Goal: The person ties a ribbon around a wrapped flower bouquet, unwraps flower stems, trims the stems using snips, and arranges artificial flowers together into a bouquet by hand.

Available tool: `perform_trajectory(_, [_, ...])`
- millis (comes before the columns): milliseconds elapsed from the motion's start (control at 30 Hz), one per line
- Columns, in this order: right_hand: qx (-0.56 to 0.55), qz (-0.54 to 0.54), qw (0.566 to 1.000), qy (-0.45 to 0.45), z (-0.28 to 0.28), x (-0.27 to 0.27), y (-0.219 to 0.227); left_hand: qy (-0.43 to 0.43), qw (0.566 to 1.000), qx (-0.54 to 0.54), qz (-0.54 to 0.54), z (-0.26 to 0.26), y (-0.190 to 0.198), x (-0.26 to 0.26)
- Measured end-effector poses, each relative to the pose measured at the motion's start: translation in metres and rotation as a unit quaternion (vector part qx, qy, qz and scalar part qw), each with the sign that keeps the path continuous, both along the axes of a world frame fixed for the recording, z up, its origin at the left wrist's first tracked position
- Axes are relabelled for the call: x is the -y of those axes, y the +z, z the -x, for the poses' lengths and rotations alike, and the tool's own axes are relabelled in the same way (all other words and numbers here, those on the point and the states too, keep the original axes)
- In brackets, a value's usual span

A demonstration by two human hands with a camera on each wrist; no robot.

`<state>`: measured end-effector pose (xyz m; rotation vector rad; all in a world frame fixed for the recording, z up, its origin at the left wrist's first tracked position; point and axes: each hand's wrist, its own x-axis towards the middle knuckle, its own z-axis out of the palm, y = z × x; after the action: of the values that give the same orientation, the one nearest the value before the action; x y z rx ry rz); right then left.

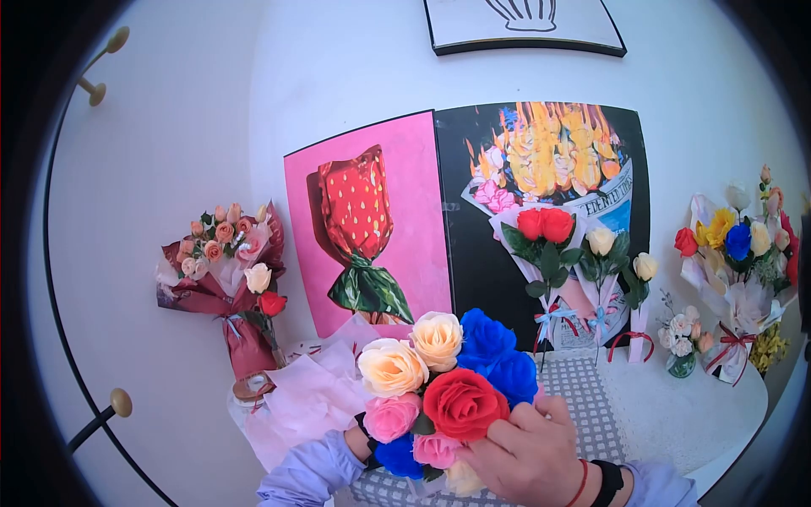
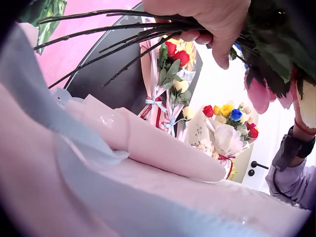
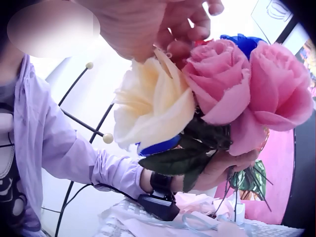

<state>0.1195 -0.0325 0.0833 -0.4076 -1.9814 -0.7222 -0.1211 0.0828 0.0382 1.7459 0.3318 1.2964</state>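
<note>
A bunch of artificial roses fills the lower middle of the head view: a red rose (image 1: 466,404), cream roses (image 1: 393,367), blue roses (image 1: 488,338) and pink roses (image 1: 393,417). My left hand (image 2: 212,22) grips the gathered dark stems (image 2: 94,32) just under the blooms; flowers cover it in the head view. Bare stem ends stick out past that fist. My right hand (image 1: 528,452) lies against the right side of the bunch, its loosely bent fingers at the red rose's edge. In the right wrist view, the same hand is over a cream rose (image 3: 158,108).
Pink wrapping paper (image 1: 317,393) and pale blue ribbon (image 2: 94,153) lie on the table at left. Wrapped bouquets stand at the left (image 1: 228,287) and right (image 1: 735,270). More wrapped roses (image 1: 545,253) lean on the posters behind. A small vase (image 1: 681,363) stands at right.
</note>
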Motion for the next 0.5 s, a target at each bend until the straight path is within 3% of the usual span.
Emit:
perform_trajectory(167, [-0.006, 0.103, 0.995, -0.011, 0.0045, 0.0013, -0.0031, -0.010, 1.000, 0.004, -0.007, -0.0005, 0.0037, -0.0006])
perform_trajectory(500, [-0.038, 0.101, 0.993, 0.039, 0.0056, 0.0049, -0.0013, -0.022, 1.000, 0.007, -0.005, 0.0031, 0.0042, -0.0005])
